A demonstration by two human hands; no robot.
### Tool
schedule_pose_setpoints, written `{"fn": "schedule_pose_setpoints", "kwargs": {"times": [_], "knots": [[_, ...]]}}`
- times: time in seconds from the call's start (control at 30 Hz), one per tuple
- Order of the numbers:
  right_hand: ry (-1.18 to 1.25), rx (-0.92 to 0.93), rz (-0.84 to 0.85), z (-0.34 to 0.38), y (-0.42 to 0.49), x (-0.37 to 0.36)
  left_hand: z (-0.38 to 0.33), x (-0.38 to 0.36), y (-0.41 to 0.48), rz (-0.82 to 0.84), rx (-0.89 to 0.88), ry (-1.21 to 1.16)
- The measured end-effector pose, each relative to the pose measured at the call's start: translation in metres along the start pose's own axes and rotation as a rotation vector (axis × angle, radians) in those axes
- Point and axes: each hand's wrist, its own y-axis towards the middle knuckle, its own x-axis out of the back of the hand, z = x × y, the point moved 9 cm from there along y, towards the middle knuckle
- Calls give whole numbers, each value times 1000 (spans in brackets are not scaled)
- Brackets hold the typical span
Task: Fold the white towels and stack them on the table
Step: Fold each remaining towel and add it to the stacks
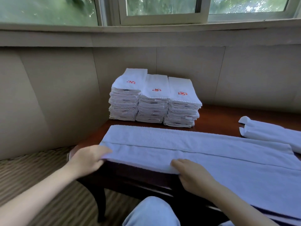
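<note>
A long white towel (187, 149) lies folded lengthwise across the dark wooden table (219, 116), its folded edge running left to right. My left hand (88, 158) pinches the towel's near left corner at the table's end. My right hand (190, 174) grips the towel's near edge around the middle, fingers on top. Three stacks of folded white towels (154, 101) with red flower emblems stand side by side at the table's back left.
Another folded white towel (268, 132) lies at the right edge of view. A padded beige wall and a window sill run behind the table. Striped carpet (40, 168) covers the floor on the left. My knee in light jeans (151, 211) is below the table's front edge.
</note>
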Motion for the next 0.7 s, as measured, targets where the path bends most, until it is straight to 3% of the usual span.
{"fn": "schedule_pose_setpoints", "kwargs": {"times": [0.13,0.27,0.33,0.43,0.57,0.7], "knots": [[23,-260,17,-46,16,16,91,-10,4,142,471,-449],[-20,-404,-62,-89,51,46,123,-32,21,103,701,-834],[-50,-454,-142,-107,78,58,127,-50,40,39,784,-887],[-95,-500,-130,-133,121,50,138,-70,75,-25,851,-588],[-123,-580,-76,-165,147,11,141,-101,99,118,920,-171],[-67,-678,-231,-181,147,6,130,-106,123,259,848,272]]}}
